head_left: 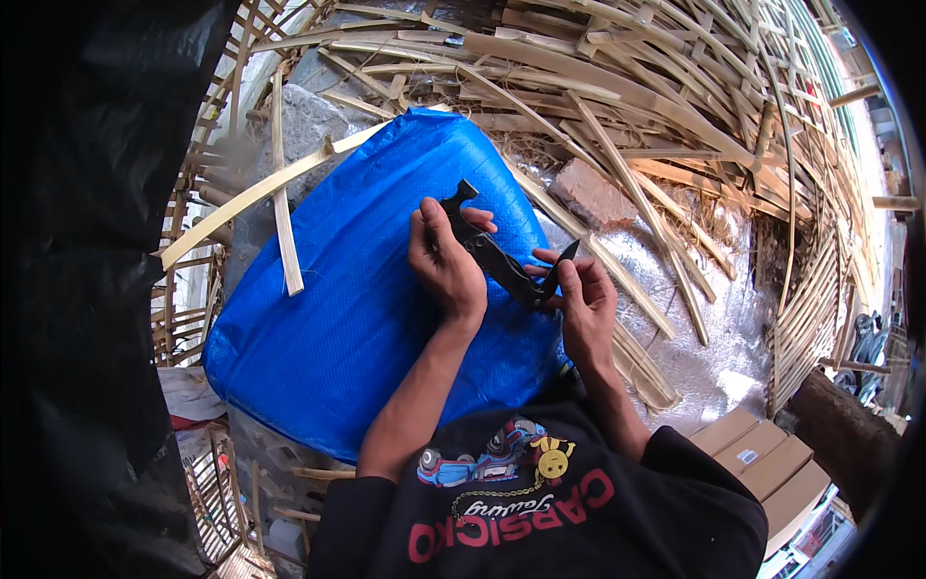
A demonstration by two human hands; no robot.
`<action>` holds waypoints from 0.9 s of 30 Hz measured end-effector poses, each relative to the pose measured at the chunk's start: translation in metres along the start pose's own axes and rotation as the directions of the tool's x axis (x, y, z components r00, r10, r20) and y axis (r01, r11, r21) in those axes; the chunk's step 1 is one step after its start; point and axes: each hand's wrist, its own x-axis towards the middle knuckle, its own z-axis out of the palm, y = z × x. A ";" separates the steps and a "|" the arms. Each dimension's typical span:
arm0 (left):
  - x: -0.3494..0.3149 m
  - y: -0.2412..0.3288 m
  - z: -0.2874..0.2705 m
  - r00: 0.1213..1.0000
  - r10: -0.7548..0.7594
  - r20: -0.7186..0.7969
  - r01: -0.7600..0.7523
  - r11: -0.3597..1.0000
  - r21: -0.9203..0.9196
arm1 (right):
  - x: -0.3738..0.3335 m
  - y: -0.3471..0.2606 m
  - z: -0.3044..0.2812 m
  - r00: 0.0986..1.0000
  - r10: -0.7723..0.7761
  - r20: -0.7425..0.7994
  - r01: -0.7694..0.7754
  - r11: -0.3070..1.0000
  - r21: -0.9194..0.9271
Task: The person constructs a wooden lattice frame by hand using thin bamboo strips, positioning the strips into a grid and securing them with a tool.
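A black hammer multi-tool [500, 262] is held out over a blue tarp-covered bundle [357, 280]. Its small hammer head points up and away at the far end. My left hand [449, 256] is closed around the tool near that head, thumb on top. At the near end a dark pointed blade [567, 259] stands folded out at an angle from the handle. My right hand [585, 294] pinches this blade between thumb and fingers, close to where it joins the handle. Part of the handle is hidden behind my left fingers.
A big heap of split bamboo strips [656, 87] fills the far and right side. One long strip [270, 183] leans across the bundle's left edge. A reddish brick [595, 193] lies on silvery sheeting [719, 333]. Cardboard boxes [762, 463] sit at lower right; black plastic sheeting [87, 289] hangs left.
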 end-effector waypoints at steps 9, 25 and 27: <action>0.000 0.010 0.008 1.000 0.005 -0.020 -0.007 0.990 -0.141 | 0.021 -0.010 0.010 0.970 -0.168 -0.174 0.199 0.962 0.185; 0.027 0.041 -0.020 0.919 0.103 0.380 -0.266 0.874 0.406 | 0.092 -0.129 0.024 0.919 -0.338 0.205 0.362 0.928 -0.093; 0.016 0.047 -0.006 0.769 0.474 0.429 -0.590 0.266 0.762 | 0.093 -0.132 0.029 0.905 -0.335 0.263 0.375 0.919 -0.120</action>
